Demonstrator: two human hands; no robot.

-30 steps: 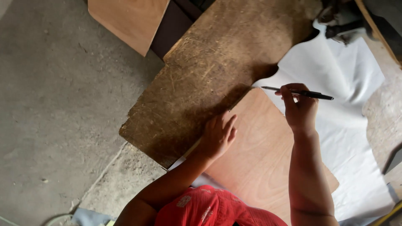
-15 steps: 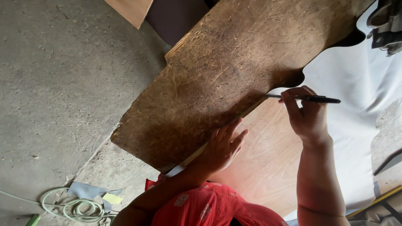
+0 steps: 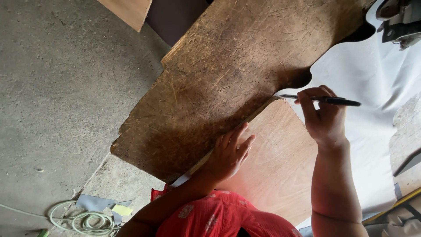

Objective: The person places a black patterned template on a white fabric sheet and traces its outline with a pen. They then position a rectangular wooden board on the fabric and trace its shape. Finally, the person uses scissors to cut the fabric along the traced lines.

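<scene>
My right hand [image 3: 323, 117] holds a black pen [image 3: 324, 100], its tip at the corner where the dark scratched template board [image 3: 228, 74] meets a lighter plywood sheet [image 3: 278, 162]. My left hand [image 3: 229, 153] lies flat with fingers spread on the lower edge of the dark board, pressing it onto the plywood. The dark board has a curved, notched edge on its right side. My red patterned clothing [image 3: 219, 217] shows at the bottom.
White sheeting [image 3: 368, 87] lies under the boards at right. A grey machine part [image 3: 401, 19] sits at the top right. Concrete floor [image 3: 61, 87] fills the left, with a coiled pale-green cable [image 3: 85, 219] and paper scraps. Another plywood piece [image 3: 129, 11] is at the top.
The view has shifted, so the boards sit higher and larger in frame. My right hand with the pen stays at the board's corner; my left hand stays pressed on the dark board.
</scene>
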